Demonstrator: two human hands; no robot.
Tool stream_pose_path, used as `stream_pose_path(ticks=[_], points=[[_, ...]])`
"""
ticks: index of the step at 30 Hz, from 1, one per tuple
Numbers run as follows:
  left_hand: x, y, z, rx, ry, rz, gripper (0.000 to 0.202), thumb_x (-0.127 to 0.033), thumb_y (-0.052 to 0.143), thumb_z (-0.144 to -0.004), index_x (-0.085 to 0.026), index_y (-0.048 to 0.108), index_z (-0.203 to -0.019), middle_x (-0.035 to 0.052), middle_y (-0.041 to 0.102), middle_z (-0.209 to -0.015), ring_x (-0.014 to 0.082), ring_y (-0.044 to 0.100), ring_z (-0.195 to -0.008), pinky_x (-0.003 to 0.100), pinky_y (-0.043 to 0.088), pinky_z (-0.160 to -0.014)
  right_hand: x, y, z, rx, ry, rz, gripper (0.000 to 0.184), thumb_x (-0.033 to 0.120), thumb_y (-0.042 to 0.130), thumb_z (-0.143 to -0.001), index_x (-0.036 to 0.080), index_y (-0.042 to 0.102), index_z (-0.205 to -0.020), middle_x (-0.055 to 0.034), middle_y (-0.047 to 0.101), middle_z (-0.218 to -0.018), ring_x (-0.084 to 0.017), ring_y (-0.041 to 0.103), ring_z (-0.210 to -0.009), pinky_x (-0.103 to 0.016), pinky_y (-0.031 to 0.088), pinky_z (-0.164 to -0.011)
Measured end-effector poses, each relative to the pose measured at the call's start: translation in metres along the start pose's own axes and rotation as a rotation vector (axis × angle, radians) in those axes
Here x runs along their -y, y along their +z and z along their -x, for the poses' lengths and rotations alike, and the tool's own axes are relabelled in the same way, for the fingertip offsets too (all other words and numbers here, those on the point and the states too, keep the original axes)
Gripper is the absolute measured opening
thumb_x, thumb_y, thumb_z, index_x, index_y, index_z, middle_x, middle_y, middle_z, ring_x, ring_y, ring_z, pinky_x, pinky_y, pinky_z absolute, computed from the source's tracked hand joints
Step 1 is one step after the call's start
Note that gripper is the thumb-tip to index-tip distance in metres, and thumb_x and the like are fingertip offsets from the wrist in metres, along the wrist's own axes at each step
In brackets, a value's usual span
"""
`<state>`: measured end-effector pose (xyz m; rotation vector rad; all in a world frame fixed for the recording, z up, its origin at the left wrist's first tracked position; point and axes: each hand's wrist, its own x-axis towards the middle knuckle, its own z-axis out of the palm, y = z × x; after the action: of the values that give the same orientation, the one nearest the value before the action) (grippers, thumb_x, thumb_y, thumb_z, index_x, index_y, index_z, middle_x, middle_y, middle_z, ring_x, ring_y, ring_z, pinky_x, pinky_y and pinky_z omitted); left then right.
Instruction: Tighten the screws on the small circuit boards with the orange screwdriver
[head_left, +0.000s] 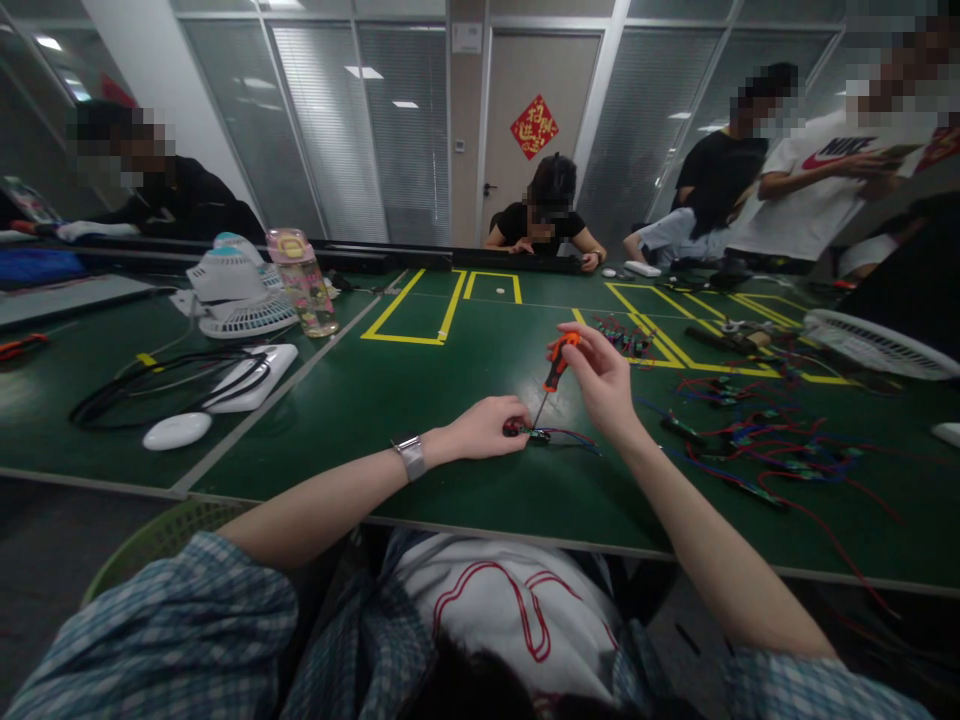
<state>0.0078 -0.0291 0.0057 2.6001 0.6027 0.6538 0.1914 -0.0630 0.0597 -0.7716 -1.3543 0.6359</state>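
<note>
My right hand (604, 385) grips an orange and black screwdriver (559, 363) by its handle, tilted with the tip pointing down and to the left. The tip reaches a small green circuit board (540, 436) with red, blue and dark wires trailing off to the right. My left hand (491, 427) is closed on the left end of this board and rests on the green table. Part of the board is hidden by the fingers. A silver watch band circles my left wrist.
Several wired circuit boards (765, 435) lie to the right, with a smaller heap (622, 338) beyond my right hand. A drink bottle (304, 285), a white fan (244, 300), black cable (161, 385) and white case (178, 431) stand left. Other people sit and stand across the table.
</note>
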Motion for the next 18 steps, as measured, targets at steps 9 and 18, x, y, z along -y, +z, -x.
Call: stream_pose_path(ticks=[9, 18], points=[[-0.001, 0.000, -0.001, 0.000, 0.000, 0.005, 0.007, -0.019, 0.063, -0.081, -0.015, 0.065, -0.086, 0.0014, 0.059, -0.082, 0.0124, 0.055, -0.072, 0.022, 0.042, -0.066, -0.004, 0.003, 0.004, -0.056, -0.084, 0.045, 0.015, 0.031, 0.070, -0.082, 0.030, 0.072, -0.097, 0.0015, 0.064, -0.086, -0.014, 0.060, -0.076, -0.028, 0.051, -0.069], [-0.001, -0.001, -0.001, 0.011, -0.021, 0.019, 0.007, -0.019, 0.064, -0.079, -0.015, 0.065, -0.085, 0.0015, 0.059, -0.081, 0.0125, 0.054, -0.071, 0.021, 0.041, -0.063, 0.008, 0.005, 0.009, 0.054, -0.085, 0.054, 0.026, 0.035, 0.059, -0.092, 0.027, 0.067, -0.115, -0.0048, 0.073, -0.106, -0.018, 0.071, -0.084, -0.035, 0.057, -0.076]])
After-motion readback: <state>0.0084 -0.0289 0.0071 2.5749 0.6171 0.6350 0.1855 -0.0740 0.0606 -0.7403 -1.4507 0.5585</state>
